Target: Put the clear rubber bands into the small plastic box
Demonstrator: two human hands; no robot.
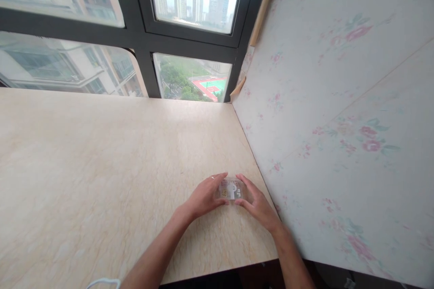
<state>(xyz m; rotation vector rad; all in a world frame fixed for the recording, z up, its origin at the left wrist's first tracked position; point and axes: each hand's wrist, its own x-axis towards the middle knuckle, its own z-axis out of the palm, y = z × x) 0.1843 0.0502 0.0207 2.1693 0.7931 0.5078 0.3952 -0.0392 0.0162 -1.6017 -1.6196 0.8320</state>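
A small clear plastic box with white and yellowish printing sits low over the marbled sill; whether its bottom touches the stone I cannot tell. My left hand is wrapped round its left end, thumb at the near edge and fingers at the far edge. A thin ring shows on one of its fingers. From the other side, my right hand grips the right end in the same way. The palms hide both ends of the box, and what is inside it is too small to make out.
Close by my right hand rises a wall with flowered paper, peeling near the window corner. A dark window frame borders the far edge of the sill. Part of a white cable lies at the near left.
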